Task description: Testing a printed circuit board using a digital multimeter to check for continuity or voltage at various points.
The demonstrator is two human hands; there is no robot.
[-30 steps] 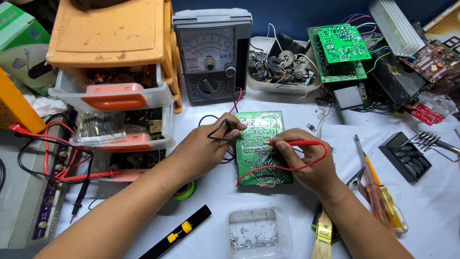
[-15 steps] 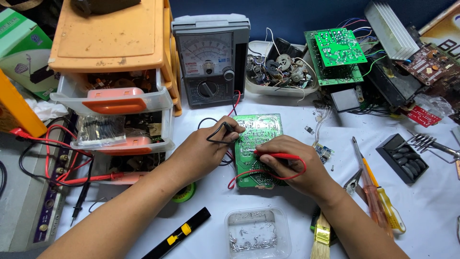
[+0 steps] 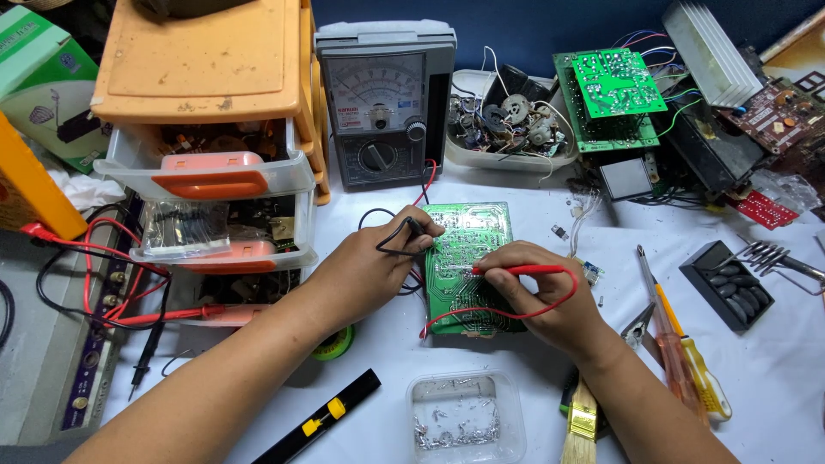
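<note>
Head view: one left hand (image 3: 365,271), fingers pinched on one black test probe (image 3: 411,228), and one right hand (image 3: 550,296), fingers clamped on one red test probe (image 3: 520,270), both touching one green circuit board (image 3: 464,249) lying flat on the white worktop (image 3: 773,369); two screwdrivers (image 3: 679,344) lie right.

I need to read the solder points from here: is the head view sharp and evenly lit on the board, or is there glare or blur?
Head view: the green circuit board looks sharp, evenly lit, with no strong glare; both hands, left hand and right hand, cover parts of it; soft shadows fall beneath the forearms; straight edges bow slightly near the frame corners; the analog meter face is clear.
</note>
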